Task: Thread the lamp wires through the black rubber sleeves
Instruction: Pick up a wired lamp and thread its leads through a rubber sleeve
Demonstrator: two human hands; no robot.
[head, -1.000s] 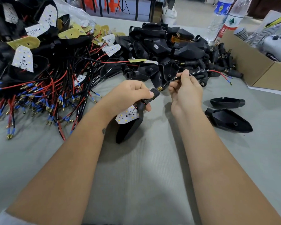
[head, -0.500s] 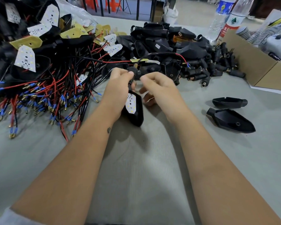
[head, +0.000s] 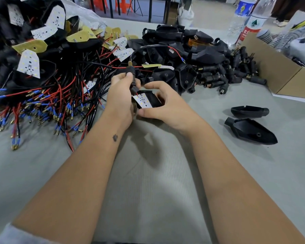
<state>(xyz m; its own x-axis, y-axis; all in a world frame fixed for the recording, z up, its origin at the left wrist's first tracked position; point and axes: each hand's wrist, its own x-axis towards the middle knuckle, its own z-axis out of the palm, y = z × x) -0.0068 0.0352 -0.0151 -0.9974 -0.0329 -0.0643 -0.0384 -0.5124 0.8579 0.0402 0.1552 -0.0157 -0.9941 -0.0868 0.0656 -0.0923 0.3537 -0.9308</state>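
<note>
Two hands meet over one lamp unit just in front of the black housing pile (head: 174, 50). The left hand (head: 121, 97) has thumb and fingers curled round the black rubber sleeve (head: 131, 74), which stands nearly upright with a brass tip at its top. The right hand (head: 165, 104) cups the lamp housing (head: 153, 100) from the side and below, fingers bent round it, thumb under its near edge; a white LED board (head: 143, 102) faces up inside it.

From the sleeve's top the lamp wires (head: 158, 47) arc up and over toward the pile, a black lead and a red one ending in a blue ferrule (head: 183, 59), so the threading looks done or nearly done on this piece.

Everything here seems light. The wires are thin and floppy and would buckle if pushed from far back, so they are best pinched close to the sleeve mouth and fed in short strokes. The sleeve looks soft and grippy; a hard squeeze would likely close its bore, so a light hold round its middle suits it. The solder joints at the board are the probable weak point, so the pull is better taken on the housing than on the board.

Left of the pile lies a tangle of wired units (head: 42, 95); to the pile's right, loose sleeves (head: 236, 74) and a cardboard box (head: 280, 73).
</note>
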